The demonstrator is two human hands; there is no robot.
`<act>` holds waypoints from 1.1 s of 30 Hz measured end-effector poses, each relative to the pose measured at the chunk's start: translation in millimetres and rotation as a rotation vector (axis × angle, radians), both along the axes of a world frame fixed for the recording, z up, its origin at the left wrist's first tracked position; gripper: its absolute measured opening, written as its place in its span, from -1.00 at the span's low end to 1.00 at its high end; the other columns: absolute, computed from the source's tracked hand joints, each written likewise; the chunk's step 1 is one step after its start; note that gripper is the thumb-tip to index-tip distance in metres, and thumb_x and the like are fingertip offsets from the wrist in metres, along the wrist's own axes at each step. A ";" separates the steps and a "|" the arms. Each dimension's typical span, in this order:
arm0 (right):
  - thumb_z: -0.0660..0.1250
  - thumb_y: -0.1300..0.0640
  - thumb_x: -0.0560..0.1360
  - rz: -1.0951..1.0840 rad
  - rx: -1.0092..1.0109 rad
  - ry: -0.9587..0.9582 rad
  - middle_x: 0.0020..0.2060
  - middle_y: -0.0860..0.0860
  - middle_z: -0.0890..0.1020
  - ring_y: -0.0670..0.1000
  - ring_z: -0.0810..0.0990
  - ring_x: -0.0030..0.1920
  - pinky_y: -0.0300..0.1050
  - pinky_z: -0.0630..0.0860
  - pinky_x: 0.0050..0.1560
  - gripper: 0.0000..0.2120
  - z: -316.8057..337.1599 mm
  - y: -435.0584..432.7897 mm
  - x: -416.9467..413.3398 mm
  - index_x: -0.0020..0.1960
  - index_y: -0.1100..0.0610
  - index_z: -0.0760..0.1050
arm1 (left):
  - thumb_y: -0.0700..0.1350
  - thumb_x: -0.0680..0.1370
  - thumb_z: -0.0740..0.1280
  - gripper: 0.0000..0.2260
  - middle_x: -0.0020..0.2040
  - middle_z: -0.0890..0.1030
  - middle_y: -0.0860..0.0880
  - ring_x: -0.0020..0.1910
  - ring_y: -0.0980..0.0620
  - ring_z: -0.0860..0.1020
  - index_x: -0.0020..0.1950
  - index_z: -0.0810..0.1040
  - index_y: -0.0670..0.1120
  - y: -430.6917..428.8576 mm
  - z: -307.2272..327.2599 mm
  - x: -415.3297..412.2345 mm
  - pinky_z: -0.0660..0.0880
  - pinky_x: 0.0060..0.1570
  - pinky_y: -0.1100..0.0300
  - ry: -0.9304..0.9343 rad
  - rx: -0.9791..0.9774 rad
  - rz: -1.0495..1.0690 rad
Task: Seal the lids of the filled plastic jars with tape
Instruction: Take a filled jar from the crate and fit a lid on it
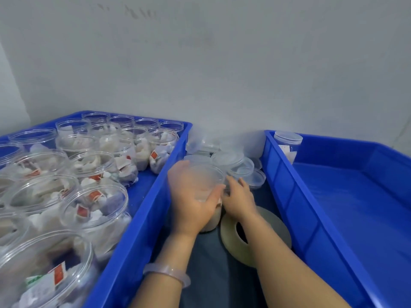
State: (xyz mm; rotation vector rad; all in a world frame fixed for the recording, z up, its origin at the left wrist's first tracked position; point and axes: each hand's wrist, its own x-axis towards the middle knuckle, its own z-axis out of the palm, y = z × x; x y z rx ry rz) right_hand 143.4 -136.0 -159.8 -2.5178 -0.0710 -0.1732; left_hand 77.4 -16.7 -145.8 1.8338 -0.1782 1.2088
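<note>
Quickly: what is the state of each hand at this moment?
Left hand: grips the lid of the clear round plastic jar.
Right hand: touches the same jar's side; blurred, so grip cannot be told.

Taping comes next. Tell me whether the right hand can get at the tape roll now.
Probably yes: the tape roll lies right beneath the right forearm, beside the jar the right hand touches; pulling back should reach it.
</note>
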 end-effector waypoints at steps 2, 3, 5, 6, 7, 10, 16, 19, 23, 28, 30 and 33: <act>0.21 0.00 0.55 0.006 -0.178 -0.059 0.40 0.07 0.34 0.14 0.23 0.42 0.06 0.29 0.33 -0.56 -10.6 2.3 1.9 0.41 0.02 0.31 | 0.08 0.30 0.46 -0.61 0.29 0.36 -0.22 0.33 -0.09 0.38 -0.04 0.51 -0.14 -0.3 -4.8 3.0 0.36 0.32 0.07 0.024 -0.091 -0.096; 0.22 -0.03 0.54 -0.012 -0.206 -0.092 0.33 0.09 0.37 0.14 0.28 0.35 0.04 0.34 0.28 -0.59 -13.0 3.4 2.7 0.36 0.04 0.36 | 0.11 0.28 0.46 -0.46 0.34 0.34 -0.17 0.35 -0.08 0.38 0.14 0.45 -0.12 -0.1 -7.7 4.2 0.35 0.32 0.14 0.068 -0.164 -0.151; 0.25 -0.07 0.52 -0.051 -0.176 -0.120 0.24 0.10 0.39 0.12 0.31 0.26 0.01 0.39 0.21 -0.66 -14.7 5.0 3.4 0.23 0.05 0.45 | 0.14 0.20 0.51 -0.18 0.34 0.38 -0.05 0.32 0.00 0.43 0.36 0.28 -0.07 0.0 -13.5 5.7 0.38 0.26 0.25 0.211 -0.329 -0.269; 0.28 -0.08 0.51 -0.061 -0.149 -0.120 0.24 0.10 0.37 0.12 0.32 0.25 0.00 0.40 0.19 -0.69 -15.0 4.8 3.6 0.18 0.05 0.46 | 0.14 0.18 0.52 -0.15 0.30 0.43 -0.01 0.30 0.06 0.45 0.39 0.25 -0.02 0.1 -15.5 5.6 0.38 0.21 0.34 0.267 -0.377 -0.299; 0.29 -0.09 0.50 -0.063 -0.127 -0.108 0.26 0.11 0.36 0.12 0.34 0.26 0.01 0.41 0.19 -0.69 -15.4 4.2 4.1 0.16 0.05 0.45 | 0.18 0.18 0.51 -0.16 0.27 0.47 0.02 0.28 0.13 0.47 0.37 0.26 0.03 0.5 -17.5 5.2 0.37 0.16 0.43 0.288 -0.399 -0.305; 0.30 -0.10 0.49 -0.049 -0.102 -0.061 0.26 0.07 0.40 0.13 0.41 0.25 0.01 0.42 0.14 -0.67 -14.0 4.0 4.1 0.15 0.06 0.43 | 0.41 0.26 0.35 -0.22 0.22 0.52 0.06 0.24 0.24 0.48 0.33 0.35 -0.02 2.6 -20.8 4.8 0.38 0.15 0.46 0.255 -0.528 -0.385; 0.40 0.04 0.45 -0.154 0.694 -0.266 0.15 -0.14 0.43 -0.08 0.41 0.21 -0.17 0.43 0.06 -0.66 9.5 -2.9 -12.8 0.16 -0.11 0.39 | 0.36 0.38 -0.10 -0.37 0.08 0.61 0.02 0.17 0.02 0.56 0.09 0.55 0.02 0.5 -19.8 11.8 0.45 0.16 0.14 0.460 -0.747 -0.376; 0.39 0.01 0.45 0.198 0.820 -0.249 0.13 -0.26 0.48 -0.28 0.46 0.16 -0.31 0.42 0.09 -0.67 43.0 6.6 -24.1 0.17 -0.17 0.43 | 0.35 0.38 -0.12 -0.40 0.01 0.65 0.00 0.05 0.04 0.61 0.00 0.56 0.06 -2.5 -16.2 10.7 0.51 0.06 0.15 0.480 -0.715 -0.318; 0.37 -0.08 0.27 0.391 0.495 -0.151 0.19 -0.18 0.51 -0.23 0.44 0.23 -0.29 0.39 0.22 -0.49 61.6 24.5 -38.9 0.23 -0.14 0.51 | 0.38 0.37 -0.11 -0.25 0.09 0.65 -0.06 0.11 0.03 0.60 0.21 0.57 -0.05 -1.4 -15.9 12.8 0.51 0.16 0.05 0.498 -0.735 -0.335; 0.45 0.15 0.38 0.437 0.430 -0.128 0.28 -0.17 0.46 -0.28 0.41 0.26 -0.31 0.32 0.28 -0.54 61.9 13.4 -45.9 0.27 -0.04 0.52 | 0.35 0.42 -0.09 -0.25 0.19 0.60 -0.11 0.21 -0.02 0.55 0.31 0.50 -0.12 -1.0 -16.7 13.1 0.43 0.27 -0.05 0.432 -0.711 -0.314; 0.46 0.16 0.37 0.447 0.407 -0.124 0.28 -0.17 0.45 -0.28 0.40 0.26 -0.36 0.30 0.25 -0.52 62.4 12.9 -44.8 0.27 -0.05 0.51 | 0.34 0.43 -0.08 -0.26 0.18 0.60 -0.13 0.19 -0.03 0.56 0.30 0.50 -0.15 -2.0 -17.0 14.4 0.45 0.25 -0.03 0.408 -0.716 -0.298; 0.49 0.18 0.36 0.470 0.406 -0.134 0.27 -0.14 0.45 -0.27 0.41 0.25 -0.46 0.31 0.20 -0.51 64.5 12.4 -45.9 0.26 -0.08 0.51 | 0.30 0.47 -0.09 -0.30 0.06 0.64 -0.13 0.08 -0.04 0.59 0.18 0.56 -0.19 -4.3 -16.5 13.7 0.51 0.07 0.17 0.380 -0.705 -0.242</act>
